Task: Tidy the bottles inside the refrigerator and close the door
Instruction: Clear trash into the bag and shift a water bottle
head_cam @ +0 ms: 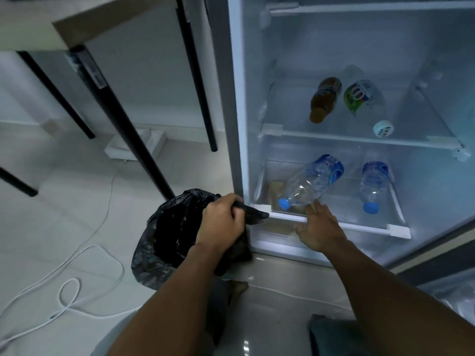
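A table (77, 24) on black legs stands over white cables (84, 255) on the tiled floor (64, 201).

Left hand (222, 222) grips a black bag (167, 237); right hand (317, 227) reaches under a tilted water bottle (311, 183).

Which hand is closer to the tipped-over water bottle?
Right. The right hand reaches just under the tipped bottle; the left hand grips the black bag beside the fridge.
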`<state>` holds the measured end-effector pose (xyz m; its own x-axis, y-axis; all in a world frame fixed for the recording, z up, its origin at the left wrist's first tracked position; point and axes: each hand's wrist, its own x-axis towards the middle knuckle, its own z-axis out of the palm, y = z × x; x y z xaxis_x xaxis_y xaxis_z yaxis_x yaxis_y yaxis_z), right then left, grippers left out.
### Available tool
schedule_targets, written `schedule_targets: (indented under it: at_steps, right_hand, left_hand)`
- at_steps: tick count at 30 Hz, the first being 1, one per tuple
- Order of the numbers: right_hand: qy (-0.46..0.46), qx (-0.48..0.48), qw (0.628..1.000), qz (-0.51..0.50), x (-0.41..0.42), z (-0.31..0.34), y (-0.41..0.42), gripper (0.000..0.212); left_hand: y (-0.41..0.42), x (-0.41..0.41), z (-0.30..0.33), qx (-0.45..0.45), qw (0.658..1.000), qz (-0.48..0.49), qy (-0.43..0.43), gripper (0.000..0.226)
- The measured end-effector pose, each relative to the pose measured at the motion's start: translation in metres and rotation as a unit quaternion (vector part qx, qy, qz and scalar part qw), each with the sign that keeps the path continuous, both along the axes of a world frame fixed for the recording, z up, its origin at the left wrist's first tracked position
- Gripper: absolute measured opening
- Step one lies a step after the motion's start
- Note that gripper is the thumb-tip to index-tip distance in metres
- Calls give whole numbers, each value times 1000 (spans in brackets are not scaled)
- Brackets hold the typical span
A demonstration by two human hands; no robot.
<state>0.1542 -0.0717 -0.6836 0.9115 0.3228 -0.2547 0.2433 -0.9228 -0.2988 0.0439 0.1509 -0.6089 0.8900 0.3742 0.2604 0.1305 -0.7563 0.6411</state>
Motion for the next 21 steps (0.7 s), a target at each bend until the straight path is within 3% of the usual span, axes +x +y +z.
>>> schedule_targets:
  at_steps: [5,8,17,21]
  right_hand:
    - [-22,-17,1000,-2,-9,-4,3,69]
    - [-15,-18,1000,-7,-9,-7,6,73]
    - [-5,-28,999,-21,-9,-10,12,76]
    - [-3,-37,999,-26,-8,-10,14,77]
  left_hand:
    - [44,-16,-11,-94,977,165,95,25]
    - [59,-22,-23,-112,962,205,138,25]
    - [75,-19,-45,-128,949,218,190,21]
    - [72,-13,-47,-116,954,167,220,16]
